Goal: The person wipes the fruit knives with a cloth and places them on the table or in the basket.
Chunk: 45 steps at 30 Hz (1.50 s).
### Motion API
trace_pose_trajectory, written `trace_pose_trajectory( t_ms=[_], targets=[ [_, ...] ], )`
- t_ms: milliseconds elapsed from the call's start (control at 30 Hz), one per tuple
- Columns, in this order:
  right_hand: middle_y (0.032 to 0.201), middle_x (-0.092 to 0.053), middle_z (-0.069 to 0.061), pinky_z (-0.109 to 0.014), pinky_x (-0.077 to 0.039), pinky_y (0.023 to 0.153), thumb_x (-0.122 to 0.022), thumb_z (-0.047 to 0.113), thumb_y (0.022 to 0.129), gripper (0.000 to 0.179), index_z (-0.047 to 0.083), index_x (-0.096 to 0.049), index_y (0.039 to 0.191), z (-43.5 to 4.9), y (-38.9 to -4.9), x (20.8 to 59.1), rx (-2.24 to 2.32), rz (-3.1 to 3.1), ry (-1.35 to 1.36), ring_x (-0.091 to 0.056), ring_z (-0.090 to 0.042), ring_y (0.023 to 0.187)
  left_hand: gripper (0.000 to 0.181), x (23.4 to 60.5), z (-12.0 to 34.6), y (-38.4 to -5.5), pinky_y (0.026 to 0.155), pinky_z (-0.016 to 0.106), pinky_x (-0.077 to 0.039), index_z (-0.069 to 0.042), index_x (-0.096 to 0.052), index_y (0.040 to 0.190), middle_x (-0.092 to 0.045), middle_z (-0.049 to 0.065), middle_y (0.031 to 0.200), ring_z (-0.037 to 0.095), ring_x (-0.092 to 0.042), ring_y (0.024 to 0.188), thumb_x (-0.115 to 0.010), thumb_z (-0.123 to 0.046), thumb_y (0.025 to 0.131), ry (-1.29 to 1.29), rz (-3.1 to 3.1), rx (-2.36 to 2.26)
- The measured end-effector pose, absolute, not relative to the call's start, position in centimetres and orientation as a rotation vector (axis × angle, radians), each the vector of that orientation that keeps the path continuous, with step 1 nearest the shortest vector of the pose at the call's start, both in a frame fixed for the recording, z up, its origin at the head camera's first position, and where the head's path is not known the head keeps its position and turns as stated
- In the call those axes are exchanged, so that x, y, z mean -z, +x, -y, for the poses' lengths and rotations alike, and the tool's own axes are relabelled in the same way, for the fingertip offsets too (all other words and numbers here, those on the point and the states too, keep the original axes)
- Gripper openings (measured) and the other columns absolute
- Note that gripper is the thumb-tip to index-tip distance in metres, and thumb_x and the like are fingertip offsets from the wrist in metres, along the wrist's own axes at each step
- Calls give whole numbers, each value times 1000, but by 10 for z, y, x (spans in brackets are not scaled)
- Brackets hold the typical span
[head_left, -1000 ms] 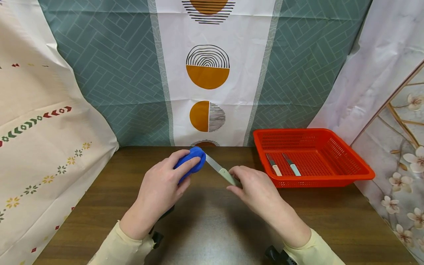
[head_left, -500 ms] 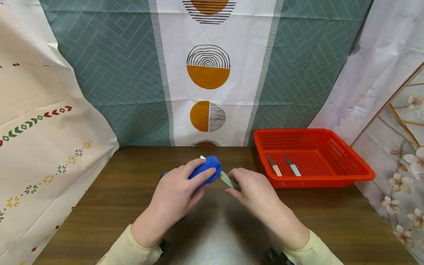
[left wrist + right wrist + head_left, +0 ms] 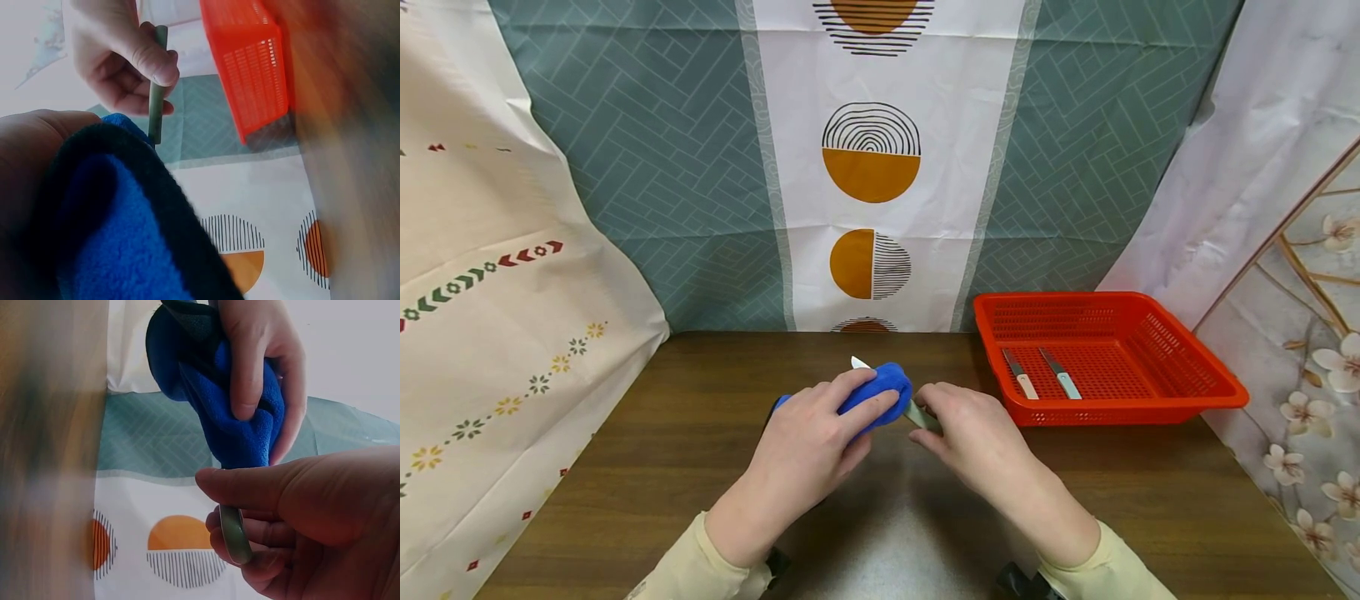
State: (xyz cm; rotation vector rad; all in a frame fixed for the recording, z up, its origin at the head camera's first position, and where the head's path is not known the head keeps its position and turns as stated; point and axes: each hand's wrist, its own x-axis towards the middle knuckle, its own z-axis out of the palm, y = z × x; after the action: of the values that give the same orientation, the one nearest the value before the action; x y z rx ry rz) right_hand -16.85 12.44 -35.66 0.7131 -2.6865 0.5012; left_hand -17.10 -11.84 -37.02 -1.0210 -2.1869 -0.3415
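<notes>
My right hand (image 3: 981,433) grips the pale green handle of a knife (image 3: 922,417) above the table, its thumb laid along the handle in the right wrist view. My left hand (image 3: 808,446) pinches a folded blue cloth (image 3: 240,434) around the blade close to the handle. Only the blade's tip (image 3: 859,362) shows beyond the cloth in the head view; the rest of the blade is covered. In the left wrist view the green handle (image 3: 156,100) stands between the right thumb and fingers, and the cloth's dark edge hangs loose below the left hand.
A red plastic basket (image 3: 1138,408) stands at the table's back right. Two small knives lie in it, one with a cream handle (image 3: 1027,386) and one with a pale blue handle (image 3: 1068,385). Patterned fabric hangs behind and at both sides of the brown wooden table (image 3: 625,467).
My left hand and the blue cloth have moved right along the blade from its tip towards the handle, so the tip now shows past the cloth. The right hand has barely moved.
</notes>
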Motion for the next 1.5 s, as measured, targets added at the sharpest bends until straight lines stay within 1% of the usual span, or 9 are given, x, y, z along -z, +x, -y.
trace_pose_trajectory(
  t_ms=[267, 500, 633, 867, 1100, 1233, 1500],
  targets=[
    [83, -62, 6, -27, -50, 65, -100, 19, 82, 34, 14, -72, 101, -125, -168, 357, -498, 2687, 714, -54, -10, 71, 49, 369, 124, -176, 79, 46, -67, -23, -77, 134, -69, 12, 139, 32, -77, 96, -89, -12, 87, -996, 2170, 338],
    [83, -65, 5, -27, -52, 65, -100, 17, 82, 34, 14, -72, 100, -124, -169, 357, -505, 2684, 722, -54, -9, 70, 48, 366, 132, -181, 75, 46, -67, -23, -78, 133, -69, 12, 139, 33, -77, 95, -88, -11, 88, -947, 2180, 339],
    [83, -64, 7, -26, -52, 65, -100, 17, 82, 33, 14, -72, 100, -123, -169, 356, -510, 2691, 714, -54, -8, 69, 48, 365, 136, -183, 74, 46, -67, -22, -78, 134, -68, 13, 139, 33, -77, 96, -89, -12, 88, -928, 2193, 340],
    [82, -61, 10, -26, -50, 64, -101, 16, 81, 33, 15, -73, 99, -124, -168, 356, -494, 2682, 713, -53, -8, 69, 50, 363, 141, -185, 78, 45, -66, -23, -79, 135, -67, 12, 141, 33, -77, 102, -91, -14, 88, -890, 2232, 334],
    [82, -64, 6, -27, -50, 64, -100, 15, 81, 33, 15, -73, 99, -123, -167, 356, -497, 2673, 721, -54, -8, 69, 51, 361, 147, -189, 81, 46, -66, -23, -78, 137, -66, 12, 142, 33, -77, 106, -91, -14, 88, -856, 2268, 321],
    [82, -62, 8, -27, -49, 63, -100, 15, 81, 33, 15, -72, 99, -124, -168, 357, -494, 2666, 725, -53, -8, 69, 53, 360, 152, -192, 84, 48, -66, -22, -77, 138, -66, 13, 143, 34, -76, 109, -92, -14, 88, -833, 2289, 325],
    [81, -60, 10, -27, -49, 63, -101, 14, 80, 34, 16, -72, 98, -124, -167, 357, -491, 2652, 733, -52, -8, 69, 49, 360, 163, -196, 83, 50, -66, -21, -78, 137, -67, 13, 141, 34, -76, 110, -89, -12, 90, -787, 2276, 332]
  ],
)
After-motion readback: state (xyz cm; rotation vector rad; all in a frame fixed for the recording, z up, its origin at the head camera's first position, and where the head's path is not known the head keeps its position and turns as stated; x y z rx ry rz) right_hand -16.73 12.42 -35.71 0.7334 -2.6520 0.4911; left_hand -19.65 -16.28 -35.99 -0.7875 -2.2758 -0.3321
